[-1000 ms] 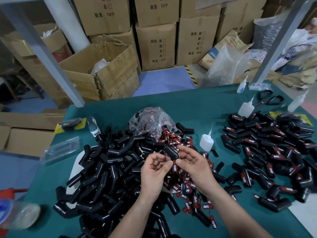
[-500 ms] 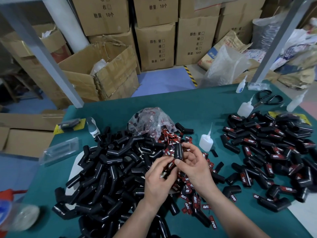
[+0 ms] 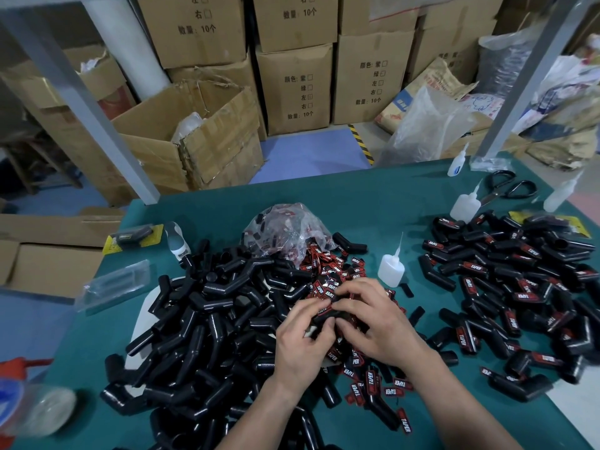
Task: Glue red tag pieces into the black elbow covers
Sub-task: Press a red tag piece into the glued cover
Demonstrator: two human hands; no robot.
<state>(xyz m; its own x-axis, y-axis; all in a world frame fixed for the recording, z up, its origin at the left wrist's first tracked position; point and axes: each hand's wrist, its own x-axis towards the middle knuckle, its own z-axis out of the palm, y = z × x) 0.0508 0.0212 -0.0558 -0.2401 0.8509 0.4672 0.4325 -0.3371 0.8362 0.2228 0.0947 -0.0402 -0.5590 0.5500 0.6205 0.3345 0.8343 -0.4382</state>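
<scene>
My left hand [image 3: 303, 345] and my right hand [image 3: 373, 316] meet over the middle of the table, fingers curled round one black elbow cover [image 3: 337, 315] with a red tag [image 3: 324, 309] on its top face. Most of that cover is hidden by my fingers. Loose red tag pieces [image 3: 337, 267] lie scattered under and beyond my hands. A big heap of plain black elbow covers [image 3: 207, 319] fills the left side. Covers with red tags on them [image 3: 513, 287] are piled at the right. A small white glue bottle [image 3: 391, 269] stands just beyond my right hand.
A clear bag of tags [image 3: 289, 228] sits behind the loose tags. More glue bottles [image 3: 464, 206] and black scissors [image 3: 509, 188] are at the back right. A clear plastic packet [image 3: 113, 285] lies at the left edge of the green table [image 3: 373, 196]. Cardboard boxes stand behind.
Both hands have dropped lower toward the table with the cover. The cover, held upright between the fingertips earlier, now lies flatter with a red tag on it under my fingers.
</scene>
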